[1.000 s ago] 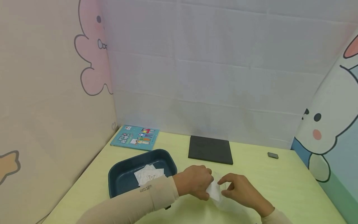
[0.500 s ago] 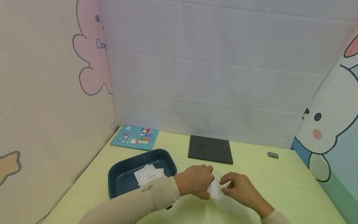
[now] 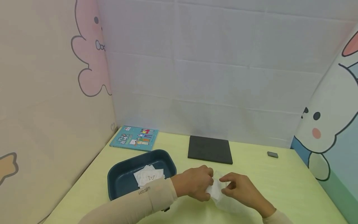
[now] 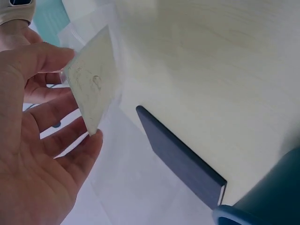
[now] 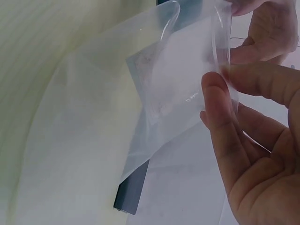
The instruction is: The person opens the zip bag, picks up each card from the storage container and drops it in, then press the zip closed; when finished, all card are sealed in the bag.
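Note:
My left hand [image 3: 195, 183] grips a thin white square sheet or small stack [image 4: 96, 77] with a faint print, thumb on one side and fingertips at the edges. Around that square hangs a clear plastic bag [image 5: 70, 117], which trails down over the table in the head view. Thumb and forefinger of my right hand [image 3: 243, 189] pinch the bag's edge, close beside the left fingers. From the right wrist view, the white square shows through the bag's film. To the left, partly behind my left sleeve, several white square sheets [image 3: 151, 177] lie in a dark blue tray [image 3: 112, 180]; one bears a butterfly print.
A flat black rectangular panel [image 3: 209, 149] lies behind the hands. At the back left is a teal picture book [image 3: 135, 137]. One small dark grey object [image 3: 272, 154] sits at the back right. Printed cloth walls enclose the pale yellow table [image 3: 279, 183].
Both hands stay almost in place on the square and the bag. My right fingers have shifted very slightly to the right since the earliest frame.

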### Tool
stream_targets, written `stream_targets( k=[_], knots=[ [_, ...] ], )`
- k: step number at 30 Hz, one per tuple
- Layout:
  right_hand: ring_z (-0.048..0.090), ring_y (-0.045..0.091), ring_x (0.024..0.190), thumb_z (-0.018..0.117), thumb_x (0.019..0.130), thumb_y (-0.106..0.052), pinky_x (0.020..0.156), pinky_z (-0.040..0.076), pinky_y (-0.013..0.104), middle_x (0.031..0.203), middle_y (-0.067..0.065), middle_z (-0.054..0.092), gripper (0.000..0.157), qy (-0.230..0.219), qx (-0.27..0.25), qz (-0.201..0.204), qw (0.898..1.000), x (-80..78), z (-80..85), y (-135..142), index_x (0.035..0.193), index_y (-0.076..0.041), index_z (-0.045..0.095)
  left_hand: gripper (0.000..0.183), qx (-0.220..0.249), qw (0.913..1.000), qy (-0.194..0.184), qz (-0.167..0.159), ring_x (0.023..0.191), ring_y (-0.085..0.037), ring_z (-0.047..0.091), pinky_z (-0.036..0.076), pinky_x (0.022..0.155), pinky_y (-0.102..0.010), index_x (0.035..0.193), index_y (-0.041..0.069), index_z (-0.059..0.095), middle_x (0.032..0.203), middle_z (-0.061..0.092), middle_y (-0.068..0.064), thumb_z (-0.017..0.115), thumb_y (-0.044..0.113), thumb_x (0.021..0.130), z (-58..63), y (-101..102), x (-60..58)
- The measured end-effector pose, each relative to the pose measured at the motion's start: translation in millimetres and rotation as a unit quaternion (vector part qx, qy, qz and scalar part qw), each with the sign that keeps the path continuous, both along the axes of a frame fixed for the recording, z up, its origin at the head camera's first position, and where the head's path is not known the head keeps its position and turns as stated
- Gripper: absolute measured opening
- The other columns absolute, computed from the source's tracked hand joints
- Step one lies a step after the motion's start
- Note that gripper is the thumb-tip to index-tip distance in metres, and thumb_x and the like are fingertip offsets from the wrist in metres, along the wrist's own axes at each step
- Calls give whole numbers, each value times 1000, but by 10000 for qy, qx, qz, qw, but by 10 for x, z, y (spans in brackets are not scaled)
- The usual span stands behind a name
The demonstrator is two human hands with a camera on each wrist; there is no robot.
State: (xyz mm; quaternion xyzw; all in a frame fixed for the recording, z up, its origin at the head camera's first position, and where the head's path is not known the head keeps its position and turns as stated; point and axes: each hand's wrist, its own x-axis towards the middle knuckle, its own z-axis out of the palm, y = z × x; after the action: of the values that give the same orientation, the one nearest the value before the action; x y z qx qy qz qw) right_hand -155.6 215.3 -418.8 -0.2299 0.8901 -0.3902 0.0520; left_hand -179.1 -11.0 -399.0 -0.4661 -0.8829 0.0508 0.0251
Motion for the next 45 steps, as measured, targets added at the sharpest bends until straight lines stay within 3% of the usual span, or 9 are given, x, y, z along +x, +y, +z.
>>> stream_targets(
  k=[5,11,15,23,29,38,45],
  knots=[
    [66,5,74,82,82,-11,60,52,26,109,11,69,31,1,114,-36,9999,5,-6,-7,109,0,72,31,-16,9988,436,-204,100,-8,51,44,71,-20,111,31,76,115,59,11,68,49,87,-68,-97,-11],
    [65,5,73,82,83,-13,59,52,26,110,11,69,31,34,172,-19,9998,-8,-1,-12,109,-1,73,31,120,9992,294,-261,113,-8,51,46,83,-23,108,31,74,117,61,13,67,56,91,-75,-174,-30],
    [66,5,73,81,83,-11,60,52,26,111,12,69,30,61,148,-22,9999,-2,-11,-22,110,-1,73,36,-18,9990,311,-318,117,-9,49,43,87,-24,114,35,75,120,62,17,61,61,93,-66,-173,-10],
    [66,4,74,80,84,-11,60,52,26,111,16,69,32,94,32,2,10000,5,-15,-34,112,2,72,47,-352,9985,167,-379,106,-7,45,37,77,-20,126,38,70,130,59,19,60,66,90,-156,-77,20],
    [67,5,73,81,84,-14,60,53,26,107,15,70,34,2,95,-117,9999,10,5,-12,114,0,72,49,-534,9973,392,-305,104,-7,45,37,74,-20,128,41,68,131,58,21,66,66,87,-200,-73,24],
    [69,6,73,81,84,-15,61,54,26,115,17,69,38,56,126,-91,9999,-24,15,-16,117,0,71,46,-426,9973,437,-405,106,-7,47,40,77,-22,130,40,67,135,56,20,71,57,88,-160,-100,20],
    [69,8,74,84,82,-17,62,54,27,111,17,70,42,-95,-51,-122,9999,-31,-11,-24,116,3,71,44,-351,9976,113,-589,107,-4,54,45,79,-22,132,36,66,140,55,18,73,46,90,-135,-111,15]
  ],
)
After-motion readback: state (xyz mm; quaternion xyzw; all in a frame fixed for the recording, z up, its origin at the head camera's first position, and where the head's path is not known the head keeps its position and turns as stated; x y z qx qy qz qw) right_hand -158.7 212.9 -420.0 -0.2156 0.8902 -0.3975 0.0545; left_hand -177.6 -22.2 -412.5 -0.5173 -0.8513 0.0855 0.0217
